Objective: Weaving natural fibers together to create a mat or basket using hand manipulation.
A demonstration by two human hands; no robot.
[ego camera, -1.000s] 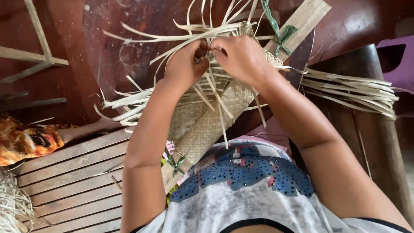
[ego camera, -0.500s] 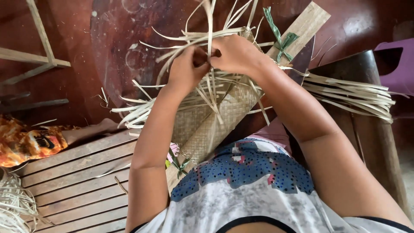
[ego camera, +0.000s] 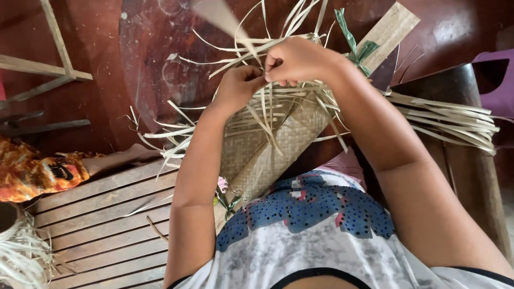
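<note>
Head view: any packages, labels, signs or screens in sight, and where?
Crumpled orange and yellow snack bag: far left on the floor beside the slatted wooden platform, with a small dark logo patch.
No signs or screens in view.

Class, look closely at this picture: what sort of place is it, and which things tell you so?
Probably a home weaving spot: both hands work loose strips above a woven mat, beside a bundle of strips and a slatted bench.

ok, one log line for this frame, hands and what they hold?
left hand: pinching strips | right hand: pinching strips | woven mat: on lap, loose strips at edge | board: under mat
</note>
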